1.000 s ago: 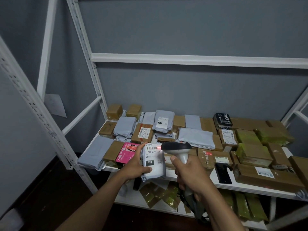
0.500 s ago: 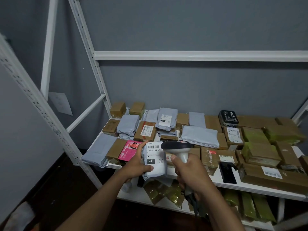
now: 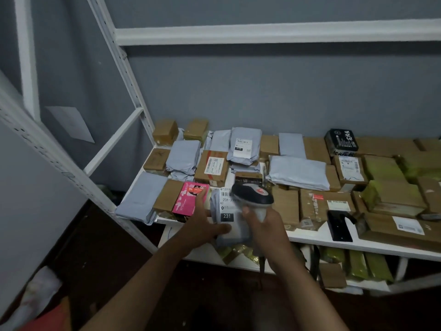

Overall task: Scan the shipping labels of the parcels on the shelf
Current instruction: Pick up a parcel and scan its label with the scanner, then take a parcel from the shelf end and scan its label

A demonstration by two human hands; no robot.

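My left hand grips a small grey mailer parcel by its left edge; its white label shows "231". My right hand grips the handle of a grey barcode scanner, whose head sits over the top right of that label and hides part of the barcode. Both are held at the front edge of the white shelf. A pink box lies just left of the parcel. Brown boxes and grey mailers cover the shelf behind.
A black scanner stand rests on the shelf front, right of my hands. A labelled brown box lies further right. White rack uprights rise at left. The lower shelf holds green-yellow packages.
The scanner head has moved left and down over the parcel's label. The parcel has sunk lower toward the shelf edge, and the camera has tilted down.
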